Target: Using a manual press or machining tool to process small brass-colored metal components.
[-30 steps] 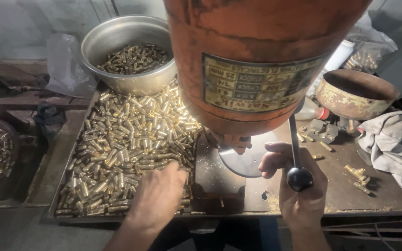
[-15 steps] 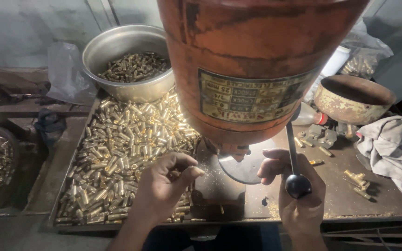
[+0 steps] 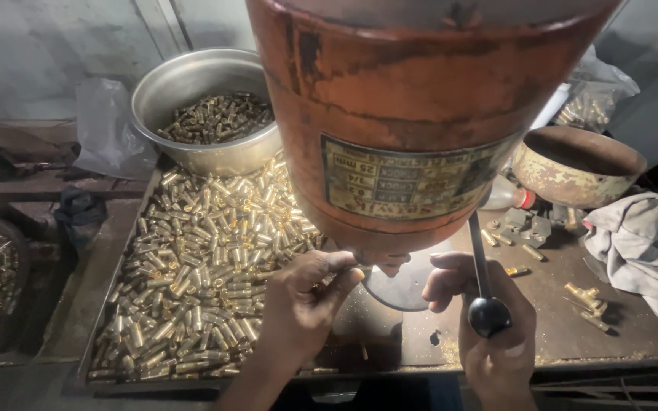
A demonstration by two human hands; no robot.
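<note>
- Up close, the left hand [image 3: 302, 293] has its fingertips pinched together on a small brass piece under the orange machine body [image 3: 413, 114].
- Right hand [image 3: 489, 327] is wrapped around the lever [image 3: 481, 266] with its black knob.
- Shiny brass casings [image 3: 207, 266] fill the tray just left.
- Farther out, a worn rectangular yellowish label [image 3: 413, 183] sits low on the orange body; a clear plastic bag [image 3: 104, 129] lies beside the steel bowl [image 3: 192, 84].

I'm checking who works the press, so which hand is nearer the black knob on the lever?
Right. The right hand is wrapped around the lever just at the black knob. The left hand is off to the knob's left, fingers up under the orange machine.
</note>
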